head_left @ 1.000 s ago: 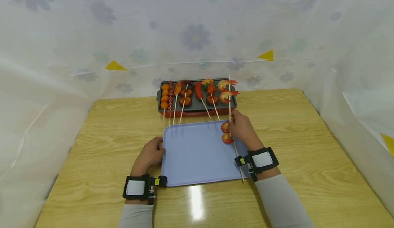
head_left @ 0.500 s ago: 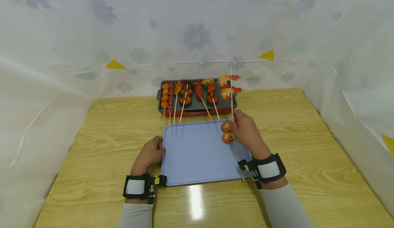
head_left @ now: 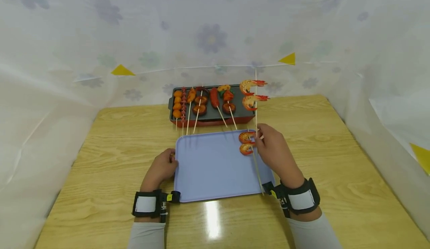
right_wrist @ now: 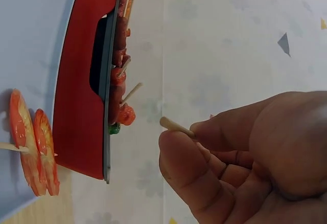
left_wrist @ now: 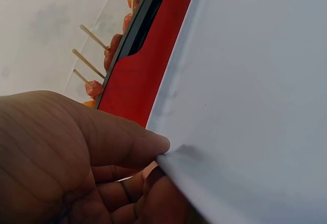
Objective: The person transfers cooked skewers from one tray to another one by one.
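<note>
My right hand (head_left: 277,152) pinches the bare stick of a shrimp skewer (head_left: 249,102) between thumb and fingertips. Its two shrimp stand up past the right end of the grill (head_left: 215,123). In the right wrist view the stick's butt (right_wrist: 173,125) pokes out of the pinch, while its shrimp are hidden behind the hand. A second shrimp skewer (head_left: 246,149) lies on the right side of a pale blue tray (head_left: 215,167), beside this hand. My left hand (head_left: 162,168) grips the tray's left edge, thumb (left_wrist: 153,144) on top and fingers curled below.
On the grill's dark plate lie several skewers: orange balls (head_left: 177,105), thin red pieces (head_left: 183,103), round brown slices (head_left: 199,109), a red sausage (head_left: 214,97) and mixed chunks (head_left: 228,95). Their sticks hang over its front toward the tray. A flowered curtain (head_left: 211,40) stands behind the wooden table (head_left: 114,148).
My right hand has drawn back slightly and to the right, raising the held shrimp skewer off the grill's right end. The left hand stays at the tray's edge.
</note>
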### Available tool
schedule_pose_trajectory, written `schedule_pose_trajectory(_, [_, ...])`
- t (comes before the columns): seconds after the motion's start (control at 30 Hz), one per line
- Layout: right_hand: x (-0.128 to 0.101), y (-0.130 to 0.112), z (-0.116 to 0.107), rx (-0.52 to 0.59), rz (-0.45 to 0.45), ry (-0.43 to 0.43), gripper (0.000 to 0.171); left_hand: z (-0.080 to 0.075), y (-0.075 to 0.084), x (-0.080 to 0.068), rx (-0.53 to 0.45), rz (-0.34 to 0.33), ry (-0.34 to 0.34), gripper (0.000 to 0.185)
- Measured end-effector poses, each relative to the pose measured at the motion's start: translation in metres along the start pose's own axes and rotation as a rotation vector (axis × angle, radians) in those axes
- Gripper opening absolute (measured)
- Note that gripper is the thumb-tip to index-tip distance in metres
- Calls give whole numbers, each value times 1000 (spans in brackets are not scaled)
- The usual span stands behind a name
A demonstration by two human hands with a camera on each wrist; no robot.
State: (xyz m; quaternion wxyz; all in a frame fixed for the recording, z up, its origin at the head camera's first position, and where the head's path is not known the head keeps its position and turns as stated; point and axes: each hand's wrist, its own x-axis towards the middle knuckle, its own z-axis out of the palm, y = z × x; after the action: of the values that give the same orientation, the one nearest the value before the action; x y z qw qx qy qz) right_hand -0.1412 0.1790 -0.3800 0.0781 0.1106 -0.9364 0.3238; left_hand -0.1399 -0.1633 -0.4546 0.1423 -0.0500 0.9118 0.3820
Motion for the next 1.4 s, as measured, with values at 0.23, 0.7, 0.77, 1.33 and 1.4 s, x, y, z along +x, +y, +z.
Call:
schedule_pose_trajectory(0.23, [-12,-5,-4,-10,10,-25,33,1,-1,0,-9,-9,-1,49])
schedule_pose_trajectory(0.7, [-32,0,13,-77,39,-37,14,1,-2,0,-12,-1,2,49])
schedule_pose_trajectory(0.77, [-34,2,16,-89,43,-51,20,1,-2,0,-11,-3,1,49])
schedule_pose_trajectory(1.33, [-48,0,32,-66,87,-148,15,0,-2,0,-10,-3,2,50])
schedule_pose_trajectory(1.4, [-50,0,35,-67,96,-156,16,0,-2,0,-10,-2,1,50])
